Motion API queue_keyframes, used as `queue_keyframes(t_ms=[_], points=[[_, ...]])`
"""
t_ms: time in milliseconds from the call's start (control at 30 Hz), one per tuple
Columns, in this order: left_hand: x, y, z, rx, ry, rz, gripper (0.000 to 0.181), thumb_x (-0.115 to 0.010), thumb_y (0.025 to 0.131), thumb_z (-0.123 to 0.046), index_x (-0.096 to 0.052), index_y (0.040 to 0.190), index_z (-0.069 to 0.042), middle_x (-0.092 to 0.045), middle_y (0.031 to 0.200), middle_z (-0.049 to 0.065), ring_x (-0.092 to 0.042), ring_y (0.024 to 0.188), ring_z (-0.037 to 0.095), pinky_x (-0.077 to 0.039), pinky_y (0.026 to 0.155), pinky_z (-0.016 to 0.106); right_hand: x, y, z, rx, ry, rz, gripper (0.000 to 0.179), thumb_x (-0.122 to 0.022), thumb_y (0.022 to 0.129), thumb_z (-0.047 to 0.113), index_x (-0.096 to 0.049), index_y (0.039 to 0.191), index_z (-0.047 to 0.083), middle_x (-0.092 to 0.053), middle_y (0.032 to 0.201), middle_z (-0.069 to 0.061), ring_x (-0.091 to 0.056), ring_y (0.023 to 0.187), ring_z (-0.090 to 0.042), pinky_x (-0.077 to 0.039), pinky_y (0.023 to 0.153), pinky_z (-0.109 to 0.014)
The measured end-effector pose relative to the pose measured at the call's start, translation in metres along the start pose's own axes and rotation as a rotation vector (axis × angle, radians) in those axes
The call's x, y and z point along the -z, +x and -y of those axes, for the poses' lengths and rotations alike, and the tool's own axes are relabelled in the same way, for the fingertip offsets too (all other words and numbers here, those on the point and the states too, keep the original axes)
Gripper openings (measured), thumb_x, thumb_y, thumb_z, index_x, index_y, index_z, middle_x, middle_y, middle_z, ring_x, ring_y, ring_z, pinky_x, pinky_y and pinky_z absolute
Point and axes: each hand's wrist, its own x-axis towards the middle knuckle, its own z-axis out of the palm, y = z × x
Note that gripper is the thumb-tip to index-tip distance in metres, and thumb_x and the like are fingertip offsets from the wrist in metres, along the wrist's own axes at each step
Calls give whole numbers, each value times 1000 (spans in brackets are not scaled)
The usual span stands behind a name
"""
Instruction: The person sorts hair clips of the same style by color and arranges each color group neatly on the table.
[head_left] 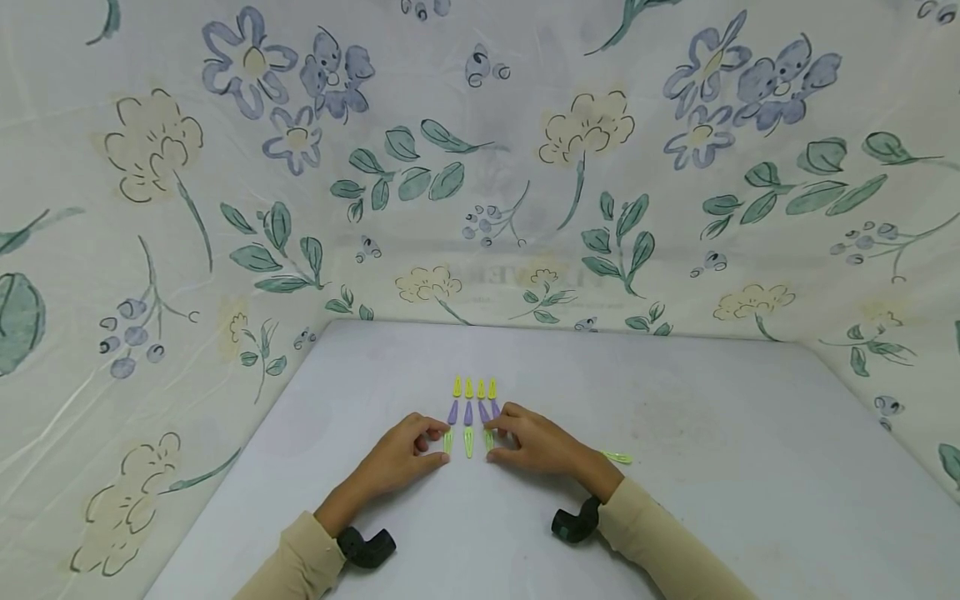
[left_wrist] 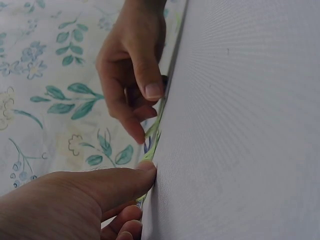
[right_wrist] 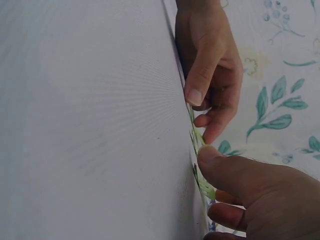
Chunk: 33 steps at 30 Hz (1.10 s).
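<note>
In the head view, snap hair clips stand in short rows on the white table: yellow clips (head_left: 468, 388) farthest, purple clips (head_left: 468, 413) in the middle, light green ones nearest. My left hand (head_left: 405, 450) pinches the left green hair clip (head_left: 447, 442) by its two ends, between thumb and index finger. The third green hair clip (head_left: 489, 439) is pinched the same way by my right hand (head_left: 540, 442), which partly covers it and the purple clips at the right. Between the hands lies the middle green hair clip (head_left: 468, 442), untouched.
Another green hair clip (head_left: 618, 457) lies on the table (head_left: 712, 417) just beyond the right wrist. A floral cloth (head_left: 510, 183) rises behind the table and along its sides. Black wrist devices (head_left: 366, 548) sit under both forearms.
</note>
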Motion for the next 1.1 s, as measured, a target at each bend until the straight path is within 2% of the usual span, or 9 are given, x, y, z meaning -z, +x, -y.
queue_keyframes(t_ms=[333, 567, 833, 1000, 1100], points=[[-1, 2, 2, -11, 2, 1, 41, -79, 86, -22, -67, 124, -14, -58, 102, -5, -50, 85, 9, -45, 73, 22, 3, 2, -1, 17, 5, 2, 47, -73, 92, 35, -64, 131, 12, -58, 100, 5, -47, 71, -3, -42, 63, -18], [-2, 2, 4, 12, -5, -7, 41, -80, 85, -23, -67, 124, -15, -58, 101, -5, -50, 84, 10, -44, 72, 22, 21, -6, 10, 15, 49, -9, 45, -72, 93, 30, -62, 133, 11, -61, 100, 3, -51, 73, -7, -46, 63, -20], [-3, 4, 4, 2, -4, -19, 41, -80, 85, -23, -68, 124, -16, -59, 102, -5, -50, 85, 9, -44, 72, 22, 50, -44, 14, 15, 5, -82, 39, -73, 92, 25, -66, 127, 9, -60, 94, 3, -53, 75, -6, -47, 63, -19], [-3, 4, 5, -9, 4, -15, 42, -80, 85, -24, -67, 124, -16, -59, 102, -5, -50, 85, 9, -45, 73, 22, 63, -71, -2, 2, -8, -133, 28, -72, 93, 20, -68, 119, 9, -60, 94, 5, -52, 76, -3, -48, 64, -19], [-3, 4, 5, -8, 1, -14, 42, -80, 85, -24, -67, 124, -15, -59, 102, -5, -50, 85, 10, -44, 72, 22, 71, -87, -14, -10, 12, -129, 17, -66, 96, 13, -68, 113, 7, -65, 97, 2, -53, 79, -3, -49, 65, -20]])
